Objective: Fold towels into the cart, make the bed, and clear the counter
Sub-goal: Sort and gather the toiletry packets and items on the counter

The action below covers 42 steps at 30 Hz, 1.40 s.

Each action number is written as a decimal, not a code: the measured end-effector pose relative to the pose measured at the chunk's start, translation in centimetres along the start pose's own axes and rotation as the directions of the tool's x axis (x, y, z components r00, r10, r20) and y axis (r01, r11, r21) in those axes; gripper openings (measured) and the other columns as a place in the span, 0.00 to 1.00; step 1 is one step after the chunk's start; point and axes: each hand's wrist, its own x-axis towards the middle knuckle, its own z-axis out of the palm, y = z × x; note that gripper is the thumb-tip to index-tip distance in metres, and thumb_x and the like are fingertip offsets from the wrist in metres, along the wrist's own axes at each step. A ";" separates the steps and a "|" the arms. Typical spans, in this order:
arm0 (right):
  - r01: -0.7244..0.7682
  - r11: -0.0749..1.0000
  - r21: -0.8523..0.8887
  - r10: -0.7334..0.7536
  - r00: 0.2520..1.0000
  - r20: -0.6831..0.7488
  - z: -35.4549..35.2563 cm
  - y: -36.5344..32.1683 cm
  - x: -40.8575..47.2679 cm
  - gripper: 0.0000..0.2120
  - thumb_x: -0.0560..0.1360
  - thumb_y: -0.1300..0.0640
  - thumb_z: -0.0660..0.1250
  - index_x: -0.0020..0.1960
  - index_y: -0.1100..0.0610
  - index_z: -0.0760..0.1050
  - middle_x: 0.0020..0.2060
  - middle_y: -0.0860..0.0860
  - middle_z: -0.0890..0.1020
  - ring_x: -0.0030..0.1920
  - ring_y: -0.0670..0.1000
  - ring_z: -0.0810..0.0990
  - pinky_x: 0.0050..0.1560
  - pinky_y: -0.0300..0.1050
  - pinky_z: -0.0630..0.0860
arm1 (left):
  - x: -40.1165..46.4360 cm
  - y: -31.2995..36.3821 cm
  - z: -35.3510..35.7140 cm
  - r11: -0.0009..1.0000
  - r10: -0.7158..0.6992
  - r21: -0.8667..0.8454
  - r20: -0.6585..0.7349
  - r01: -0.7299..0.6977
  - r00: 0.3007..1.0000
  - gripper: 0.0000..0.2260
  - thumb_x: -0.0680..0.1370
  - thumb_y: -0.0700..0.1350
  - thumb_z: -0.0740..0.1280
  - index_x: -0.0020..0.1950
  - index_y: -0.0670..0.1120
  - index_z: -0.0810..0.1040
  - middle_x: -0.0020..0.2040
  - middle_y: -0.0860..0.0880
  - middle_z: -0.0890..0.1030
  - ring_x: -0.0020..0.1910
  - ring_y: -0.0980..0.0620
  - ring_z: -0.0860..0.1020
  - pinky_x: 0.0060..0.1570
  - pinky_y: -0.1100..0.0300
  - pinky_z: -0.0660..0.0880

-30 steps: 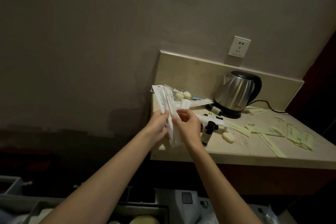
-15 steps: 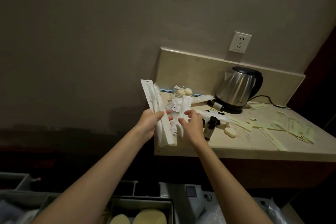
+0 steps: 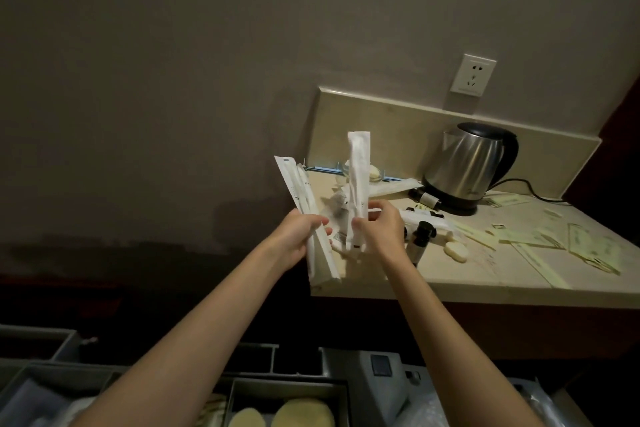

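Observation:
My left hand [image 3: 298, 238] grips a bundle of long white wrapped packets [image 3: 304, 204] that slant up to the left, just off the left end of the beige counter [image 3: 485, 282]. My right hand [image 3: 379, 229] pinches one more white wrapped packet [image 3: 357, 180] and holds it upright beside the bundle. A crumpled clear wrapper [image 3: 334, 215] sits between the two hands. On the counter lie small dark bottles [image 3: 420, 241], a pale soap bar [image 3: 456, 251], more white packets [image 3: 391, 188] and several pale green paper sachets [image 3: 588, 250].
A steel electric kettle [image 3: 467, 166] with a black cord stands at the counter's back, under a wall socket [image 3: 472, 74]. A small glass dish with soaps [image 3: 374, 173] sits by the backsplash. Below me are the cart's grey bins [image 3: 287, 395], one holding yellowish round items [image 3: 301, 414].
My right hand has lifted a single white packet upright, apart from the bundle. My left hand with the bundle has shifted slightly left and up. The view has tilted down a little.

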 end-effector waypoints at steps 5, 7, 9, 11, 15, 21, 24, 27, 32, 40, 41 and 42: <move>0.101 0.995 0.027 -0.104 0.985 0.135 -0.9 -1.2 -1.7 0.17 0.71 0.64 0.72 0.59 0.60 0.75 0.45 0.53 0.81 0.40 0.45 0.80 0.29 0.28 0.71 | -0.2 0.2 0.8 0.996 0.076 -0.061 0.112 -0.069 0.991 0.11 0.81 0.48 0.60 0.54 0.42 0.75 0.49 0.43 0.81 0.46 0.48 0.81 0.49 0.55 0.78; 0.122 0.992 0.008 -0.122 0.976 0.180 -1.0 -1.1 -2.3 0.16 0.71 0.63 0.72 0.59 0.61 0.76 0.45 0.52 0.81 0.41 0.44 0.79 0.36 0.30 0.74 | -0.2 0.1 1.4 0.991 0.127 -0.067 0.123 -0.119 0.984 0.16 0.80 0.52 0.61 0.62 0.43 0.74 0.56 0.43 0.81 0.53 0.47 0.81 0.53 0.54 0.79; 0.150 0.989 0.004 -0.147 0.967 0.209 -1.1 -1.0 -2.9 0.17 0.71 0.63 0.73 0.59 0.62 0.77 0.46 0.53 0.82 0.44 0.46 0.80 0.46 0.37 0.77 | -0.3 -0.2 1.9 0.982 0.184 -0.041 0.053 -0.182 0.981 0.16 0.80 0.48 0.64 0.65 0.41 0.72 0.57 0.42 0.81 0.55 0.46 0.81 0.54 0.52 0.78; 0.172 0.985 -0.005 -0.166 0.960 0.226 -1.4 -0.7 -3.1 0.16 0.71 0.62 0.73 0.58 0.61 0.78 0.45 0.50 0.82 0.46 0.47 0.80 0.53 0.42 0.78 | -0.3 -0.6 2.4 0.971 0.235 0.047 -0.018 -0.234 0.972 0.17 0.78 0.41 0.66 0.66 0.40 0.71 0.57 0.41 0.81 0.55 0.45 0.81 0.56 0.49 0.78; 0.202 0.979 -0.034 -0.189 0.955 0.228 -3.7 -0.9 -2.3 0.12 0.72 0.61 0.72 0.56 0.57 0.80 0.46 0.48 0.82 0.44 0.48 0.81 0.48 0.42 0.79 | -0.5 -0.4 3.4 0.970 0.234 0.082 -0.062 -0.228 0.970 0.15 0.78 0.37 0.64 0.65 0.39 0.71 0.56 0.41 0.80 0.53 0.45 0.81 0.49 0.52 0.79; 0.324 0.918 -0.230 -0.330 0.944 0.011 -9.8 -0.9 2.1 0.09 0.75 0.64 0.68 0.55 0.59 0.79 0.46 0.49 0.81 0.46 0.45 0.78 0.47 0.38 0.76 | -0.1 -0.5 4.3 0.985 0.175 0.001 -0.006 -0.175 0.985 0.15 0.79 0.36 0.62 0.66 0.37 0.70 0.47 0.42 0.81 0.41 0.51 0.82 0.41 0.58 0.79; 0.269 0.879 -0.395 -0.260 0.962 0.076 -11.3 1.3 4.8 0.11 0.75 0.64 0.68 0.56 0.59 0.79 0.51 0.52 0.81 0.52 0.49 0.78 0.50 0.40 0.74 | 0.4 -0.9 4.4 0.990 0.137 -0.016 -0.017 -0.137 0.990 0.18 0.79 0.37 0.63 0.68 0.38 0.68 0.50 0.42 0.81 0.44 0.49 0.82 0.43 0.55 0.79; 0.247 0.828 -0.503 -0.169 0.966 0.197 -11.1 3.5 6.1 0.14 0.76 0.67 0.65 0.60 0.60 0.78 0.59 0.55 0.79 0.59 0.52 0.75 0.59 0.47 0.74 | 1.0 -1.3 4.6 0.994 0.103 -0.026 -0.034 -0.104 0.994 0.18 0.79 0.37 0.63 0.69 0.39 0.68 0.48 0.44 0.80 0.44 0.49 0.82 0.42 0.54 0.79; 0.236 0.805 -0.545 -0.155 0.969 0.190 -9.8 5.4 7.6 0.21 0.74 0.73 0.60 0.63 0.58 0.76 0.66 0.56 0.74 0.65 0.57 0.72 0.60 0.52 0.75 | 2.2 -1.6 5.0 0.999 0.053 0.007 -0.063 -0.053 0.997 0.20 0.78 0.38 0.65 0.69 0.41 0.67 0.48 0.45 0.80 0.49 0.47 0.81 0.54 0.46 0.77; 0.305 0.793 -0.527 -0.243 0.952 0.185 -9.6 6.3 9.9 0.15 0.77 0.56 0.66 0.62 0.58 0.77 0.61 0.55 0.74 0.61 0.56 0.72 0.62 0.52 0.71 | 2.4 -1.7 4.9 0.999 0.003 -0.051 -0.072 -0.007 0.997 0.21 0.75 0.38 0.69 0.67 0.39 0.70 0.49 0.42 0.83 0.51 0.44 0.81 0.59 0.43 0.75; 0.315 0.772 -0.552 -0.248 0.949 0.195 -9.5 6.4 10.4 0.15 0.77 0.56 0.66 0.62 0.57 0.77 0.61 0.54 0.74 0.62 0.57 0.68 0.63 0.52 0.68 | 2.3 -1.7 4.9 0.999 -0.003 -0.053 -0.066 -0.001 0.998 0.21 0.75 0.38 0.69 0.68 0.40 0.70 0.50 0.41 0.82 0.51 0.45 0.81 0.58 0.44 0.75; 0.323 0.743 -0.587 -0.241 0.946 0.216 -9.3 6.4 10.7 0.15 0.77 0.56 0.66 0.63 0.56 0.77 0.62 0.55 0.74 0.63 0.58 0.65 0.64 0.52 0.66 | 2.3 -1.7 4.9 0.998 -0.008 -0.056 -0.061 0.005 0.998 0.22 0.76 0.38 0.69 0.68 0.40 0.70 0.52 0.41 0.82 0.50 0.46 0.81 0.57 0.45 0.76</move>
